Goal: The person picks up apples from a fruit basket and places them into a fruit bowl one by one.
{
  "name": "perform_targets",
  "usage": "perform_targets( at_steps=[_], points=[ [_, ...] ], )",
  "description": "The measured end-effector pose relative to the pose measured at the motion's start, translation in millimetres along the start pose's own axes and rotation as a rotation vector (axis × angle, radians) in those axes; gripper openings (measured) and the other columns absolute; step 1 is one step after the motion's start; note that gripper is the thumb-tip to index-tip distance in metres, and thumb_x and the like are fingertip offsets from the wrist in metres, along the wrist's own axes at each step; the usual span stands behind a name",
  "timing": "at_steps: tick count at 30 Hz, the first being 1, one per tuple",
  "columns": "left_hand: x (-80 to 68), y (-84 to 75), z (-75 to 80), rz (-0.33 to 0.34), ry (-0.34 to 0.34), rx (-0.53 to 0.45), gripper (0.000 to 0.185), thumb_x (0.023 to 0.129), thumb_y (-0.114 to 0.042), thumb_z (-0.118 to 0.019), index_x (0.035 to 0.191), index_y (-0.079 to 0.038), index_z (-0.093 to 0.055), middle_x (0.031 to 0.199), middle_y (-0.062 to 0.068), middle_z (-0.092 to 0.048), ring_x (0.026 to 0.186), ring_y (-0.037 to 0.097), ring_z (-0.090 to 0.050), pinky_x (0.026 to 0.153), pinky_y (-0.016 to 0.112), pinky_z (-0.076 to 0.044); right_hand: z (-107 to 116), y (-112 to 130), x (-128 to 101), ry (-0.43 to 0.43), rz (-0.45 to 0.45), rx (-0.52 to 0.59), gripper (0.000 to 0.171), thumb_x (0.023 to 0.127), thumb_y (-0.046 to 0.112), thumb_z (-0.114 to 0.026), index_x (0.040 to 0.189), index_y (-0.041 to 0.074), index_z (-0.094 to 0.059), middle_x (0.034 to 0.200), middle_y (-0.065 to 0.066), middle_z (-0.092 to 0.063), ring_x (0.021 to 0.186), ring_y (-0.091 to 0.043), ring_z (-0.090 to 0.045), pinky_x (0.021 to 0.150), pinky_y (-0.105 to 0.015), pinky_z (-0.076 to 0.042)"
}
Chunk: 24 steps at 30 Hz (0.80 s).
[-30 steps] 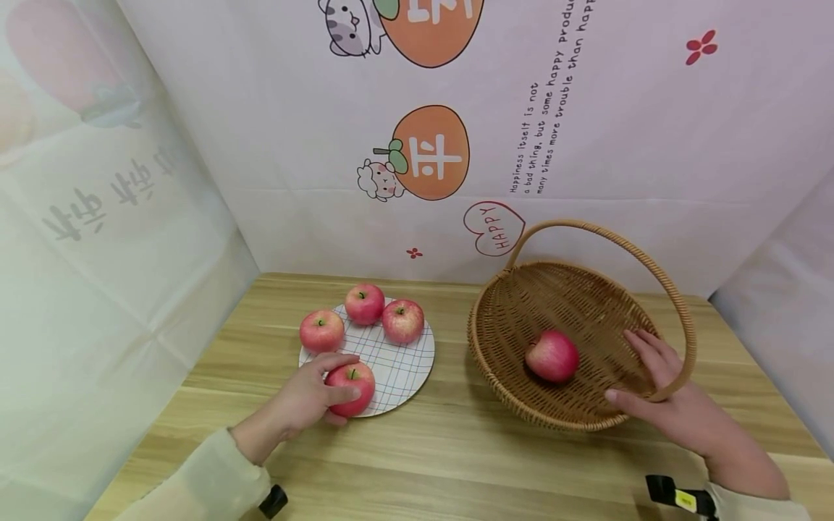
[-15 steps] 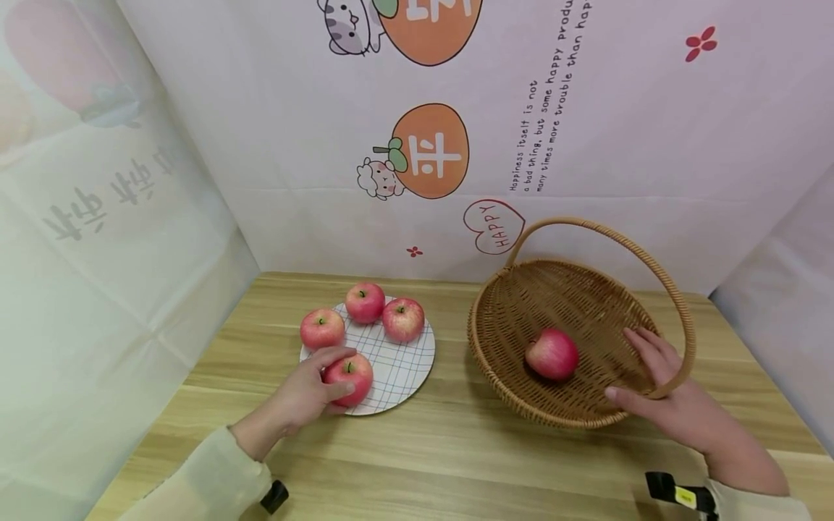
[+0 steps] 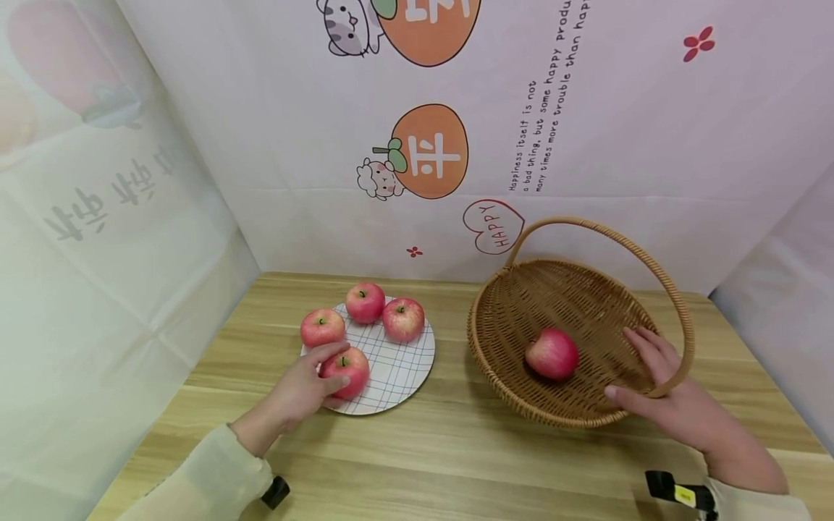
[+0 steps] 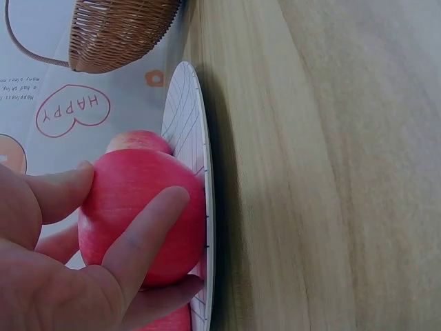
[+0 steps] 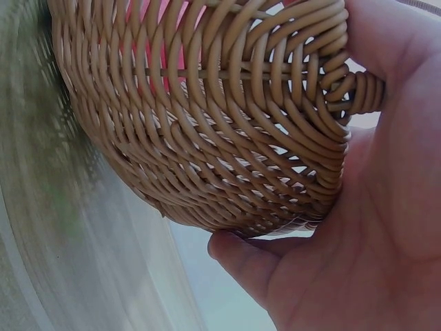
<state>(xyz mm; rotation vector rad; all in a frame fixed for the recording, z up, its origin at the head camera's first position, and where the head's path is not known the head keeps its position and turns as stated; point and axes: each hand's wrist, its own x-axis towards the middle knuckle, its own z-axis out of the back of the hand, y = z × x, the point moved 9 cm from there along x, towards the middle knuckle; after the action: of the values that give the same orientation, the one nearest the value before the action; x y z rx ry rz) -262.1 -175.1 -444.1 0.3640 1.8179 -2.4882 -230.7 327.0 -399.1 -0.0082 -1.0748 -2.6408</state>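
Note:
My left hand [image 3: 296, 394] curls its fingers and thumb round a red apple [image 3: 354, 373] at the front left of a round white board [image 3: 397, 369] with a grid pattern. In the left wrist view that apple [image 4: 138, 207] appears close against the board's surface. Behind it on the board sit three more apples: a left one [image 3: 322, 328], a back one [image 3: 365, 302] and a right one [image 3: 403, 320]. My right hand [image 3: 677, 405] grips the right rim of a brown wicker basket [image 3: 573, 304], near the foot of its handle. One apple [image 3: 552, 354] lies inside the basket.
The wooden table [image 3: 430, 463] carries both the board and the basket. A white printed backdrop [image 3: 313, 239] stands along the table's back edge, with another sheet on the left. The tall basket handle [image 3: 658, 271] arches above the basket's far side.
My left hand and its apple have shifted slightly back and to the left over the board. My right hand and the basket stay where they were.

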Motion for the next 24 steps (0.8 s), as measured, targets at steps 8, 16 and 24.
perform_targets(
  at_steps=[8,16,24],
  points=[
    [4.4,1.2,0.7,0.023,-0.018,0.0,0.065,0.092,0.001,-0.068,0.151,-0.013,-0.044,0.153,0.019,-0.029,0.12,0.036,-0.049,0.076,0.041,-0.058,-0.1,1.4,0.0,0.004,-0.004,-0.012,0.096,0.094,0.026,-0.071,0.162,0.021,-0.003,0.161,-0.023,0.01,0.141,-0.055,0.009,0.088,-0.085,-0.018],
    [7.8,1.4,0.8,0.034,-0.032,-0.021,0.065,0.093,0.003,-0.067,0.152,-0.013,-0.043,0.153,0.02,-0.028,0.119,0.037,-0.05,0.075,0.041,-0.058,0.0,1.9,0.0,-0.001,0.0,-0.003,0.096,0.093,0.025,-0.071,0.162,0.021,-0.003,0.161,-0.023,0.01,0.142,-0.054,0.01,0.089,-0.085,-0.016],
    [8.2,-2.2,-1.4,0.01,-0.028,-0.022,0.064,0.093,0.001,-0.067,0.151,-0.012,-0.043,0.153,0.02,-0.029,0.122,0.038,-0.047,0.077,0.042,-0.058,1.1,2.2,-0.3,-0.006,-0.001,-0.014,0.096,0.093,0.026,-0.071,0.162,0.021,-0.004,0.161,-0.023,0.009,0.142,-0.055,0.01,0.088,-0.085,-0.017]
  ],
)
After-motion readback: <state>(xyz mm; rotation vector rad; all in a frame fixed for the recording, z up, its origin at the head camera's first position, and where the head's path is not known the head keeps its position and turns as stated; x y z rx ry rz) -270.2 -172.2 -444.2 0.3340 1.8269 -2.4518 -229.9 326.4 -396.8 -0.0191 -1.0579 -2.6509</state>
